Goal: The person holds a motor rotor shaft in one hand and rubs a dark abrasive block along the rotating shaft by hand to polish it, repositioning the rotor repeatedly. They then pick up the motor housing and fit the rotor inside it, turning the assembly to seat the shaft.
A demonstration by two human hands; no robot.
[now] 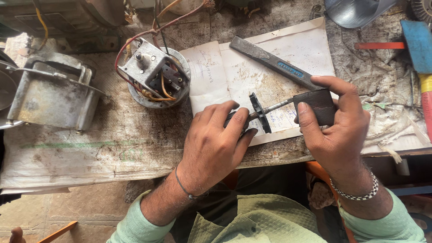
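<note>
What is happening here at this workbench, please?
A person sits at a dirty bench covered with woven sacking. The left hand grips one end of a small metal shaft with a dark disc on it. The right hand holds a dark block against the shaft's other end. A flat chisel lies on stained paper, beside a wired motor part.

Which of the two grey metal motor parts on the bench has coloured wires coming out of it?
The round motor part beside the paper sheet, with red and yellow wires; the boxy grey housing at far left shows none.
</note>
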